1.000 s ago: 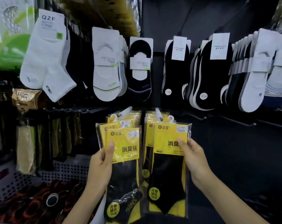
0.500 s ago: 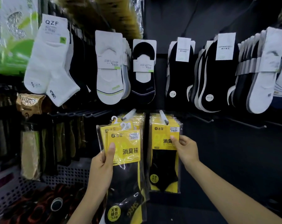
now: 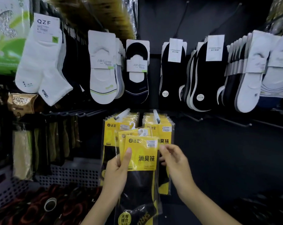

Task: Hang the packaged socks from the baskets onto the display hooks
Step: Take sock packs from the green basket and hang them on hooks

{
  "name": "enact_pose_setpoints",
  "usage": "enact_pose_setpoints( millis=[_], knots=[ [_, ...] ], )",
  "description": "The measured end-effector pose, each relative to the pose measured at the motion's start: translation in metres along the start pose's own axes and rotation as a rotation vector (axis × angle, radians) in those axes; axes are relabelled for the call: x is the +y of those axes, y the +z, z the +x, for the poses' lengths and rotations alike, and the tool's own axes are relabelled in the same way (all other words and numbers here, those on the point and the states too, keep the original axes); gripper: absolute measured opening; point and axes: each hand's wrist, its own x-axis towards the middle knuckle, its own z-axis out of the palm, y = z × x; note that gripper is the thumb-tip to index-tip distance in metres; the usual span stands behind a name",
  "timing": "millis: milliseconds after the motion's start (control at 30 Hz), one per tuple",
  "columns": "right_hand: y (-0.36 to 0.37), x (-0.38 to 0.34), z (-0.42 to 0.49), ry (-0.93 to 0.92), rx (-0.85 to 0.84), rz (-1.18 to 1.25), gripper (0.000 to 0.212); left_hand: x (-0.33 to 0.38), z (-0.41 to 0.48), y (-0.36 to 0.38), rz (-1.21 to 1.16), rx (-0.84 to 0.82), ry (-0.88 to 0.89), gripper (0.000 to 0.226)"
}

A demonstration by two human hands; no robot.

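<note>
The left hand (image 3: 116, 172) gripped a fan of yellow sock packs (image 3: 142, 156), thumb flat on the front one. The right hand (image 3: 174, 161) pinched the bundle's right edge between thumb and curled fingers. Just behind and above the grip, two display hooks (image 3: 156, 116) carried hung packs (image 3: 110, 132) of the same kind, crowding the way. Below-left of the grip sat a perforated grey basket (image 3: 69, 172), and white boat socks (image 3: 103, 70) hung higher up.

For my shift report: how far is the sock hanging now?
Done: yellow packs hang on two hooks. In hand: the left hand grips several more packs; the right hand is at the front one's edge. Left: hanging these, then whatever the basket holds, which is unclear.
</note>
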Motion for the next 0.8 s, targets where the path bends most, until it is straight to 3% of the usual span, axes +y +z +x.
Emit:
enact_pose_setpoints(
  millis=[100,167,300,400,600,800],
  knots=[
    [0.000,-0.001,-0.009,0.035,0.002,0.088,0.042,-0.007,-0.002,0.009,-0.096,-0.075,-0.073,0.056],
    [-0.005,-0.001,-0.011,0.070,-0.032,0.161,0.033,-0.005,-0.005,0.012,-0.160,-0.086,-0.111,0.043],
    [-0.013,0.000,-0.016,0.082,-0.120,0.190,0.029,-0.002,-0.006,0.013,-0.152,-0.054,-0.117,0.048],
    [-0.017,0.003,-0.014,0.103,-0.087,0.182,0.019,0.004,-0.008,0.010,-0.073,-0.063,-0.116,0.043],
    [-0.035,-0.002,0.013,0.111,0.037,0.138,0.012,0.014,0.008,-0.023,0.089,0.116,-0.028,0.051],
    [-0.029,-0.017,0.042,-0.011,0.022,0.012,0.007,0.022,0.017,-0.049,0.162,0.216,0.075,0.056]
  ],
)
